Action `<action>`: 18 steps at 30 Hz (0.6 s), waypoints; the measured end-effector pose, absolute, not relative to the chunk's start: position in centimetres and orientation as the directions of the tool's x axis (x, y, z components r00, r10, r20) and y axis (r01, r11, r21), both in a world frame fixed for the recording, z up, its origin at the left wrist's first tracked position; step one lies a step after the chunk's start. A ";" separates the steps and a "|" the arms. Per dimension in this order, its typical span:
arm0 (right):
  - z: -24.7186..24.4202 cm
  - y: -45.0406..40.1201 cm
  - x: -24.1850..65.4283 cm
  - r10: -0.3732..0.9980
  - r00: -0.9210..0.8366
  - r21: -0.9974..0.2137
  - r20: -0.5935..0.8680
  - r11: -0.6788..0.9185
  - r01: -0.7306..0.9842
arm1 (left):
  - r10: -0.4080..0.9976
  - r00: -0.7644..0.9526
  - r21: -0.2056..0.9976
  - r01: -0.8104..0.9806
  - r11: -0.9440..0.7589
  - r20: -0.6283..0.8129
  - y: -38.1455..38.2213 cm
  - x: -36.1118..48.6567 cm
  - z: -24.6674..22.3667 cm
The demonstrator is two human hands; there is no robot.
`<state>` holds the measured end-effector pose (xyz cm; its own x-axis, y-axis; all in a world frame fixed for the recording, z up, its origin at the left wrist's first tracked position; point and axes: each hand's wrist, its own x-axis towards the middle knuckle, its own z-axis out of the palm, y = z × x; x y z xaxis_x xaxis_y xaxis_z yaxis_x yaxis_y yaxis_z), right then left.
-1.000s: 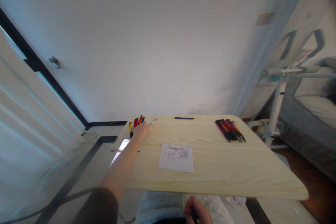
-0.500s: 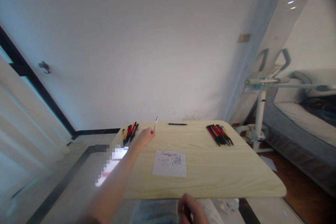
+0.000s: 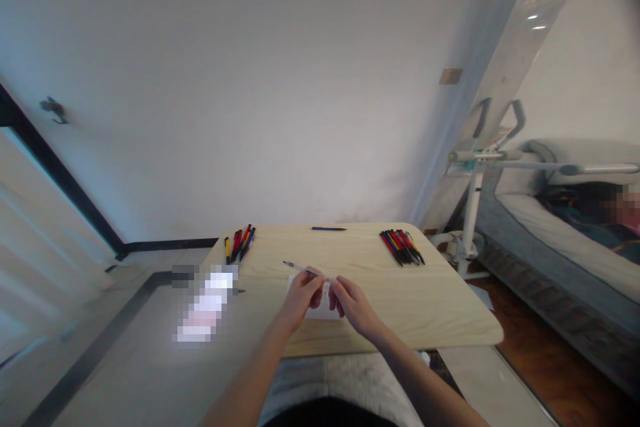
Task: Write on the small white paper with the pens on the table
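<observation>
Half a second before, the left hand [image 3: 303, 295] was reaching out toward 11 o'clock with the slim pen [image 3: 296, 267] almost upright, and the right hand [image 3: 350, 300] was below the near edge of the desk [image 3: 435, 307], at 6 o'clock. Now both hands are together over the middle of the desk, above the sheet of paper [image 3: 323, 312], which they partly cover. The pen has been turned to lie much flatter.

Its long axis goes from about half past nine to half past three, so it is slightly oblique. The dark, thin end points out to the 9-to-10 o'clock side; the other end comes between the two hands. The left hand is clamped on the pen with thumb and fingers. The right hand has its fingertips close together at the inner end, but I cannot tell whether they grip it.

The group of pens [image 3: 237, 245] at 10 o'clock, the bundle [image 3: 400, 248] at 2 o'clock and the blue pen [image 3: 329, 229] at 12 o'clock have stayed in their places; this last one points to 3 o'clock.
</observation>
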<state>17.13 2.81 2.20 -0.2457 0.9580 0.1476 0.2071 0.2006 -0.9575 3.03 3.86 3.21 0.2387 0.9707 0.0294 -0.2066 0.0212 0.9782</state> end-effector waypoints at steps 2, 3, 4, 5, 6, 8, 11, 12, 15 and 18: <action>1.7 2.8 16.9 0.964 -0.232 -0.974 0.126 0.165 0.156 | 0.967 0.252 0.985 -0.175 0.013 0.032 3.2 2.8 2.9; 1.6 2.7 16.8 0.965 -0.234 -0.980 0.114 0.148 0.132 | 0.967 0.254 0.989 -0.150 0.016 0.023 3.0 2.6 2.7; 1.5 2.6 16.8 0.964 -0.243 -0.984 0.105 0.136 0.113 | 0.970 0.243 0.992 -0.123 0.026 0.004 2.8 2.4 2.5; 1.4 2.4 16.9 0.961 -0.257 -0.987 0.101 0.130 0.098 | 0.977 0.213 0.994 -0.099 0.040 -0.018 2.6 2.2 2.3; 1.3 2.2 16.9 0.956 -0.274 -0.988 0.100 0.128 0.085 | 0.984 0.172 0.996 -0.078 0.053 -0.039 2.5 2.0 2.0; 1.2 1.8 17.0 0.947 -0.309 -0.992 0.088 0.112 0.061 | 0.993 0.105 0.997 -0.042 0.061 -0.057 2.2 1.7 1.5; 0.9 1.4 16.8 0.940 -0.338 -0.998 0.036 0.049 0.028 | 0.994 0.102 0.999 -0.024 0.035 -0.033 2.0 1.2 0.8; 0.7 1.3 16.7 0.939 -0.344 -1.000 0.013 0.020 0.018 | 0.994 0.108 0.999 -0.033 0.033 -0.030 1.9 1.2 0.7; 0.3 1.3 16.4 0.942 -0.333 -0.998 -0.053 -0.058 -0.004 | 0.996 0.086 0.997 -0.065 0.038 -0.033 1.8 1.0 0.3; -0.1 1.5 16.2 0.953 -0.291 -0.996 -0.081 -0.087 -0.010 | 0.996 0.083 0.998 -0.048 0.037 -0.033 1.7 1.0 0.1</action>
